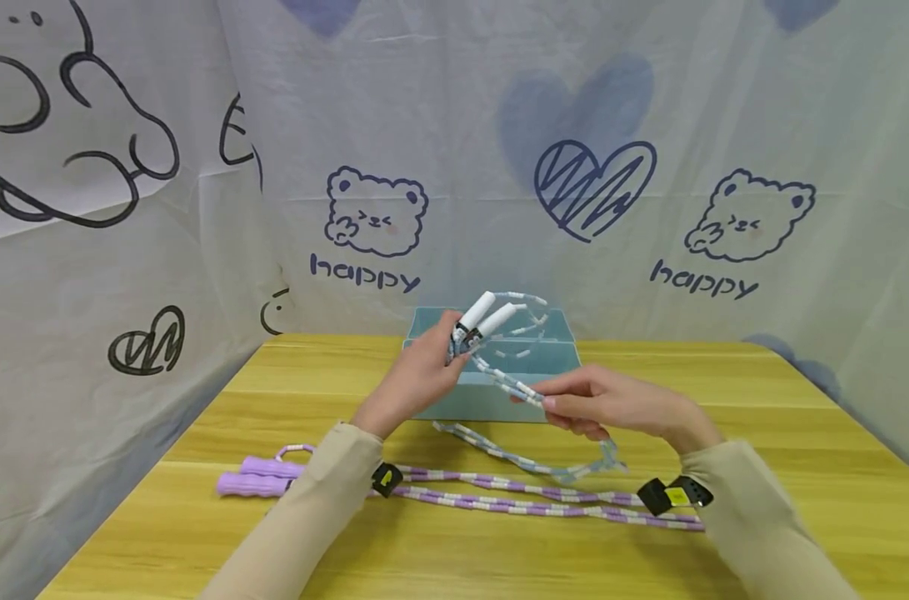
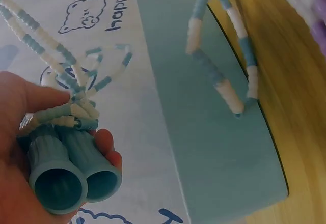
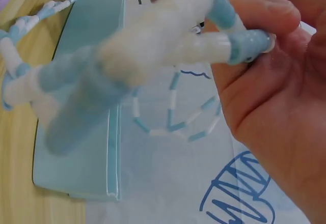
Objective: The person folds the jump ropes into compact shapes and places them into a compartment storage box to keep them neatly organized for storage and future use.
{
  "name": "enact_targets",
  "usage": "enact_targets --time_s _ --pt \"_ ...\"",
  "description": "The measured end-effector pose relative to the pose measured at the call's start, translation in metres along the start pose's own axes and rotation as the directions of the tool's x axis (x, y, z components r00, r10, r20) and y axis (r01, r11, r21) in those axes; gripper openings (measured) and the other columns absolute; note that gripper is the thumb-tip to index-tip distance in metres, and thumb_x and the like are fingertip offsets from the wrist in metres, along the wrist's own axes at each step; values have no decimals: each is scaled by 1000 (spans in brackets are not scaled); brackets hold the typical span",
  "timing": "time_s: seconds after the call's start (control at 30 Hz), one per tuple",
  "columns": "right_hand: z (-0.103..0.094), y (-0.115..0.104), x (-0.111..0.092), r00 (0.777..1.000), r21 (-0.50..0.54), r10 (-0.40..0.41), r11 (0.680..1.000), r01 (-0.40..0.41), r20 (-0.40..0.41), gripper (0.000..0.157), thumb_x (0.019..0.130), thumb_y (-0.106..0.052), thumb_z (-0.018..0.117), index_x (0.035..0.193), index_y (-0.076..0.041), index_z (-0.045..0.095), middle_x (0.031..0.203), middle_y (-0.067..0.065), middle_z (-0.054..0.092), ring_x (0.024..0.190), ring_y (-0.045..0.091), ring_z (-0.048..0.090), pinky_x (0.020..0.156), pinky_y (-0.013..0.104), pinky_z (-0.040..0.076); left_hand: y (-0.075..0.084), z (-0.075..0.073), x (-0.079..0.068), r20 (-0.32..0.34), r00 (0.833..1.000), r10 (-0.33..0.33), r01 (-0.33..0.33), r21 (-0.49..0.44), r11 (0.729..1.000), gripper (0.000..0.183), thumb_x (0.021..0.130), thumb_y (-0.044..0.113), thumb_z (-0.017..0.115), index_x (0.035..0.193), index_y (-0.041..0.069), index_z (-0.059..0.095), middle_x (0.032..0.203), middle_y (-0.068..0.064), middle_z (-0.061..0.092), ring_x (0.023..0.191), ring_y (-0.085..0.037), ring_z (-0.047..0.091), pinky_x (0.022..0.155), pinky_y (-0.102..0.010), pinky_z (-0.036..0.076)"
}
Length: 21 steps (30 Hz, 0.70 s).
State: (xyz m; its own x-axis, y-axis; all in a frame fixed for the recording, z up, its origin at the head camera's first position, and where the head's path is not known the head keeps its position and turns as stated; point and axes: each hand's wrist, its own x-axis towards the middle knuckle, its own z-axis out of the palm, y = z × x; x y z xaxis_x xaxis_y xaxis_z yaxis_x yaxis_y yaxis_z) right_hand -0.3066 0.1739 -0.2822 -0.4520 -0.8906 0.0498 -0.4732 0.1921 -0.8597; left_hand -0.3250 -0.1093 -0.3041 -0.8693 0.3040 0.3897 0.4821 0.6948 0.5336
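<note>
My left hand point(image 1: 422, 367) grips the two handles point(image 1: 493, 320) of a blue-and-white beaded skipping rope point(image 1: 508, 383) in front of a pale teal box. The handles look white in the head view; their hollow teal ends point(image 2: 58, 188) face the left wrist camera. Beaded strands are gathered by the left thumb, and a loop stands out beyond the handles. To the right, my right hand point(image 1: 611, 402) pinches the doubled strands between thumb and fingers. Below it droops a slack loop point(image 1: 525, 461); whether it touches the table cannot be told.
The open teal box point(image 1: 454, 400) stands at the table's back edge. A purple-and-white skipping rope point(image 1: 499, 503) lies stretched across the wooden table point(image 1: 544, 562), its purple handles point(image 1: 252, 483) at left, partly hidden by my left forearm. Behind hangs a printed cloth point(image 1: 484, 167).
</note>
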Motion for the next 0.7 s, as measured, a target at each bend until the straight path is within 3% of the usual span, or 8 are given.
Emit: enact_targets --time_s 0.17,0.4,0.57,0.7 --pt "3 -5 3 998 6 18 1000 -18 -63 29 106 -19 46 129 -13 63 68 15 43 49 24 36 47 26 39 -2 3 0 72 997 23 -30 93 995 39 97 16 63 132 15 44 108 -5 59 78 -18 56 61 -31 48" --pt "9 -8 11 992 39 -40 998 45 -124 32 107 -18 43 136 -9 54 69 17 40 53 26 38 50 30 40 0 5 -2 186 982 28 -72 236 969 38 90 20 73 119 18 49 98 2 60 74 -13 57 58 -30 49" --pt "14 -9 14 987 60 -81 994 90 -140 32 107 -17 42 136 -6 51 75 18 43 57 28 41 51 32 43 3 7 -4 211 977 19 -74 257 964 44 83 37 80 113 23 50 88 9 59 67 -12 57 55 -30 47" --pt "18 -11 15 986 68 -112 990 121 -122 30 107 -14 40 135 -6 51 78 20 46 57 31 43 52 34 45 5 8 -6 202 979 19 -74 269 960 47 81 52 77 107 25 49 78 7 57 58 -13 51 50 -30 42"
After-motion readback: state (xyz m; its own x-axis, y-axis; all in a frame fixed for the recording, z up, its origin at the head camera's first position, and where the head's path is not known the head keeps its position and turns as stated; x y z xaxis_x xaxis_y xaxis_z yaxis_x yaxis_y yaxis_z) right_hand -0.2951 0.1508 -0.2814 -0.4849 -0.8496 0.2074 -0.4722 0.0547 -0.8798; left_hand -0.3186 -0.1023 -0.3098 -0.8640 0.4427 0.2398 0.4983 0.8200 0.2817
